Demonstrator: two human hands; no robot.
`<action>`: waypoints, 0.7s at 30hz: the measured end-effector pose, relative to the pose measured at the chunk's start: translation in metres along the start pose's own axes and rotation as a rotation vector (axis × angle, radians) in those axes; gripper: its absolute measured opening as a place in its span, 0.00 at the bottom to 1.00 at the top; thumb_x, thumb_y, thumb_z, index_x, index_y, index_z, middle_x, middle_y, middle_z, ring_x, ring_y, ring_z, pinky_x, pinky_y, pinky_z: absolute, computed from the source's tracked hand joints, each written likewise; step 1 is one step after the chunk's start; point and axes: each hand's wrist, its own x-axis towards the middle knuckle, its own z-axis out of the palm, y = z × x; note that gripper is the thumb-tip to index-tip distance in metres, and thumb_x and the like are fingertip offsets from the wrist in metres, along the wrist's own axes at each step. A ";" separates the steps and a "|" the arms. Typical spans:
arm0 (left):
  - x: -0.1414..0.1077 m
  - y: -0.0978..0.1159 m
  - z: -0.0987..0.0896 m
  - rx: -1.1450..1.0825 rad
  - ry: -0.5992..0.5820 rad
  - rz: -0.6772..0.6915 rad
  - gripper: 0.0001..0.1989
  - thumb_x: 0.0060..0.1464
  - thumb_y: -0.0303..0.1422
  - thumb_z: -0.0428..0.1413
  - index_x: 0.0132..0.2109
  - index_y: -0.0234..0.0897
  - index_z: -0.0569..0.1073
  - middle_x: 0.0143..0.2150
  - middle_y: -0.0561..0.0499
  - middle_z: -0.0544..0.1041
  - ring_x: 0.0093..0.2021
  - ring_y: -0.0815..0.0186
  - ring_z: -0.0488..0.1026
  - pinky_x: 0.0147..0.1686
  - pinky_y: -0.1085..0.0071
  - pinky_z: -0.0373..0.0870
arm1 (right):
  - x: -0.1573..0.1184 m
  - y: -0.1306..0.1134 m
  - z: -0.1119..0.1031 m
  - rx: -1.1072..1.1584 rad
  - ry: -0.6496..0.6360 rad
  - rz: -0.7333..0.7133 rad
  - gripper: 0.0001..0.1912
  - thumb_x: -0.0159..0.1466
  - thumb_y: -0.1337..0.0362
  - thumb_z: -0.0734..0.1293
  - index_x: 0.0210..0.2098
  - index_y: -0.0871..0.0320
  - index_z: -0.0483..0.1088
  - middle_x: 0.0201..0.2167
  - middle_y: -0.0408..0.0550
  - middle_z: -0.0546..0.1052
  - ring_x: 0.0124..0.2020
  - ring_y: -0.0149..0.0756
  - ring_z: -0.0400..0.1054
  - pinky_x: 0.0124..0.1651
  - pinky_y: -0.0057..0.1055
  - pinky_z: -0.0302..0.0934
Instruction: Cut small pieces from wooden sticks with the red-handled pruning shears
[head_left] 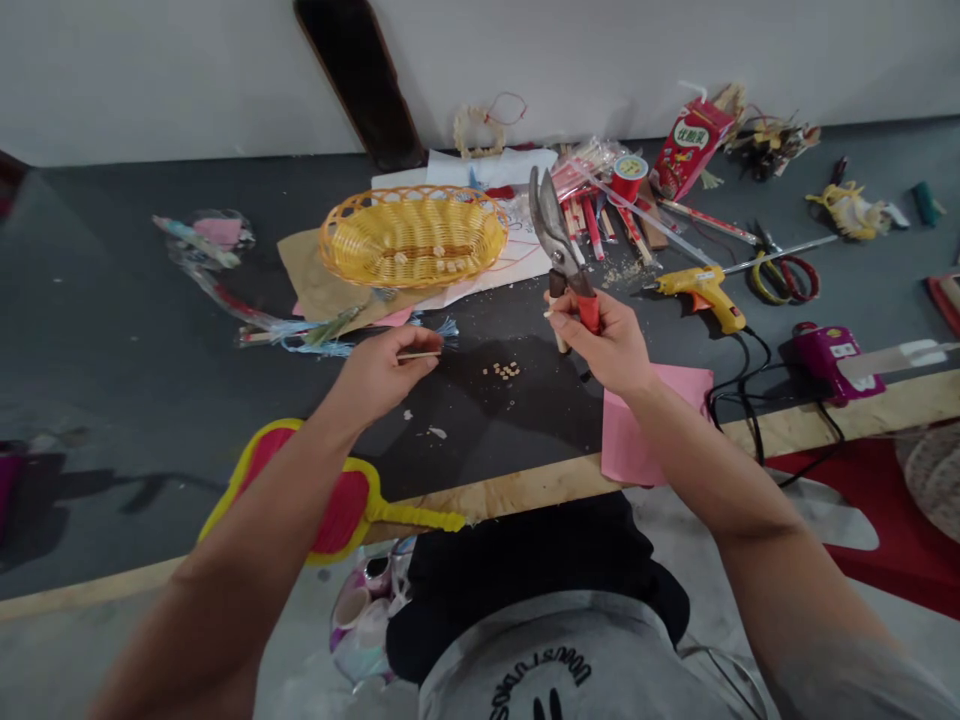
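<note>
My left hand pinches a thin wooden stick that points to the right, just above the dark tabletop. Pruning shears are held upright in my right hand, their blades apart and pointing away from me. One handle is red; a small pale bit shows at that hand's thumb tip. Between the hands lies a little pile of short cut wooden pieces. Behind it stands a yellow woven basket with several similar pieces inside.
A yellow hot glue gun, scissors and a purple box with black cables lie right. A pink sheet sits under my right forearm. A red-and-yellow fan-like piece overhangs the front edge. A red drink carton stands behind.
</note>
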 end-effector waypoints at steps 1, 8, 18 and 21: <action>0.000 -0.001 0.000 -0.019 -0.010 0.005 0.19 0.46 0.42 0.59 0.44 0.37 0.78 0.44 0.45 0.83 0.41 0.56 0.78 0.42 0.66 0.71 | 0.000 0.000 0.000 -0.001 -0.001 0.005 0.16 0.63 0.48 0.72 0.37 0.53 0.71 0.24 0.36 0.70 0.24 0.27 0.63 0.34 0.30 0.63; -0.006 0.000 -0.003 -0.028 0.045 0.047 0.15 0.54 0.40 0.59 0.44 0.38 0.82 0.36 0.47 0.82 0.28 0.63 0.73 0.29 0.71 0.66 | 0.000 0.005 0.001 -0.044 0.011 0.011 0.17 0.63 0.47 0.72 0.37 0.54 0.71 0.24 0.35 0.70 0.22 0.26 0.61 0.34 0.30 0.64; -0.021 0.052 0.027 -0.393 0.073 0.130 0.13 0.51 0.37 0.64 0.44 0.38 0.82 0.54 0.46 0.78 0.30 0.71 0.69 0.30 0.74 0.66 | -0.005 -0.002 0.005 -0.260 -0.054 -0.145 0.06 0.65 0.59 0.69 0.37 0.54 0.74 0.42 0.46 0.78 0.40 0.33 0.73 0.50 0.35 0.68; -0.023 0.070 0.042 -0.546 -0.078 0.090 0.13 0.51 0.39 0.65 0.41 0.35 0.83 0.45 0.46 0.79 0.26 0.74 0.66 0.24 0.75 0.62 | -0.007 -0.004 0.007 -0.309 -0.041 -0.231 0.04 0.65 0.61 0.69 0.38 0.54 0.75 0.43 0.48 0.79 0.48 0.37 0.74 0.55 0.38 0.67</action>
